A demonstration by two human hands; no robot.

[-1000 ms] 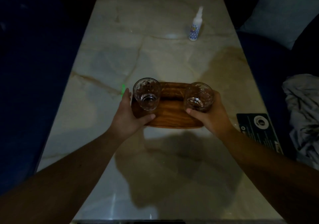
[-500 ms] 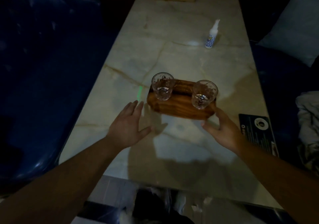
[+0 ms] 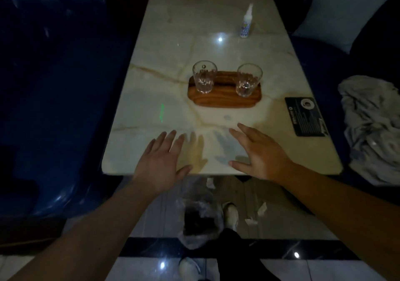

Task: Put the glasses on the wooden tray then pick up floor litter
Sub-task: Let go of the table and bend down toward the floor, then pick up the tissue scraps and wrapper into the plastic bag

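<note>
Two clear glasses stand upright on the wooden tray point(image 3: 225, 99): the left glass point(image 3: 204, 76) at its left end, the right glass point(image 3: 248, 79) at its right end. The tray rests mid-way along the marble table point(image 3: 173, 32). My left hand point(image 3: 161, 161) and my right hand point(image 3: 262, 151) hover over the table's near edge, fingers spread, holding nothing, well short of the tray. Below the edge, on the floor, lie a crumpled plastic bag point(image 3: 200, 218) and white paper scraps point(image 3: 260, 208), another scrap point(image 3: 210, 183) close to the table.
A small white spray bottle point(image 3: 246, 22) stands further along the table. A black card point(image 3: 306, 116) lies at its right edge. Dark blue seats flank both sides, with a grey cloth point(image 3: 372, 125) and a pale cushion point(image 3: 344, 12) on the right. My shoes point(image 3: 230, 213) are beside the bag.
Both hands let go of the glasses and drew back towards me to the table's near edge. The view pulled back, and the floor with litter came into sight.
</note>
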